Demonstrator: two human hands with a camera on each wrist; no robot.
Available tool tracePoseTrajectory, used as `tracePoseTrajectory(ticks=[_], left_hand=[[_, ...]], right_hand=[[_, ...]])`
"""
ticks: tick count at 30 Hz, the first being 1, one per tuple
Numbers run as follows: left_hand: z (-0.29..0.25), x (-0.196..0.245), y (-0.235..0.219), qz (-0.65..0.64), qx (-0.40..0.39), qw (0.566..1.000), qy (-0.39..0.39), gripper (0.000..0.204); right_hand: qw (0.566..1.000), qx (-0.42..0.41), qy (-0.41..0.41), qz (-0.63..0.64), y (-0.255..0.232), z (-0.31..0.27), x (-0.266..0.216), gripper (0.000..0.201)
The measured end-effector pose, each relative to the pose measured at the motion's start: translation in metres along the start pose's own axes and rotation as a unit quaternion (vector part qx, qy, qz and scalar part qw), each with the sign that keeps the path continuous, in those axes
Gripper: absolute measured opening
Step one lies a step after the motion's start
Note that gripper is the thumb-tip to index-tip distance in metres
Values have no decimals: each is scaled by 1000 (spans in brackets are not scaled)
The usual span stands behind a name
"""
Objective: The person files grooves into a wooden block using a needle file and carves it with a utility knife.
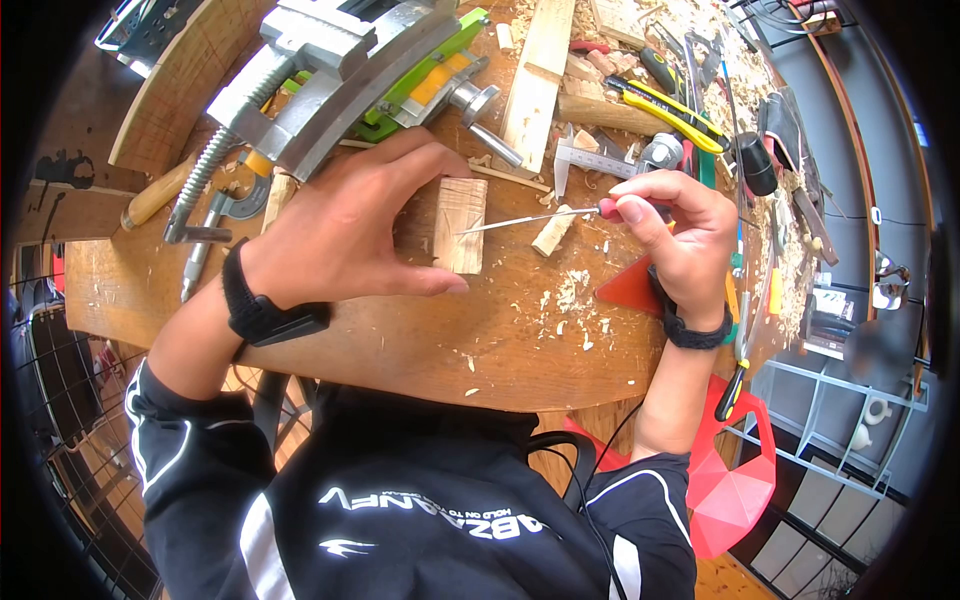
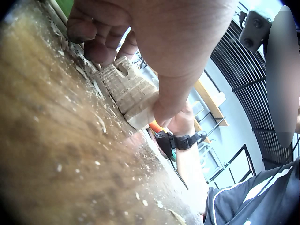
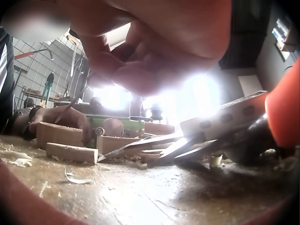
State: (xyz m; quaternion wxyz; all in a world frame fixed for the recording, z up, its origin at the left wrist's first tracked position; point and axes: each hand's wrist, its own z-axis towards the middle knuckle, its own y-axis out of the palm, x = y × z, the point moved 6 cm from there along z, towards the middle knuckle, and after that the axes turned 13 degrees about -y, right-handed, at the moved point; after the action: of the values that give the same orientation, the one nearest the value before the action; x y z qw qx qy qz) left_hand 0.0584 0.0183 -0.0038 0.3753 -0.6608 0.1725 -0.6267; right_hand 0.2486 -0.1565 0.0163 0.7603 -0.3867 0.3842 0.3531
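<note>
A small wooden block (image 1: 461, 225) lies on the workbench (image 1: 380, 340). My left hand (image 1: 340, 225) holds it between thumb and fingers, one at each end. In the left wrist view, rows of cut marks and a notch show on the block (image 2: 129, 86), and the thumb overlaps its near end. My right hand (image 1: 680, 225) pinches the red handle of a thin pointed metal tool (image 1: 530, 218), whose tip overlaps the block's top face. In the right wrist view, the tool's narrow blade (image 3: 72, 103) slants down toward the block. A smaller wood offcut (image 1: 553, 232) lies just right of the block.
A metal vise (image 1: 330, 90) stands beyond my left hand. Calipers (image 1: 600, 162), a yellow utility knife (image 1: 670, 112), boards (image 1: 540, 80) and wood shavings (image 1: 570, 295) crowd the far and right side. An orange-red triangular piece (image 1: 630, 287) lies by my right wrist.
</note>
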Motion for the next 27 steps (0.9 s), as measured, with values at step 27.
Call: tracePoseTrajectory(ticks=[27], left_hand=[[0,1,-1,-6,0,1000,-2,70]], right_hand=[[1000,9,0,5,-2,0,2,8]])
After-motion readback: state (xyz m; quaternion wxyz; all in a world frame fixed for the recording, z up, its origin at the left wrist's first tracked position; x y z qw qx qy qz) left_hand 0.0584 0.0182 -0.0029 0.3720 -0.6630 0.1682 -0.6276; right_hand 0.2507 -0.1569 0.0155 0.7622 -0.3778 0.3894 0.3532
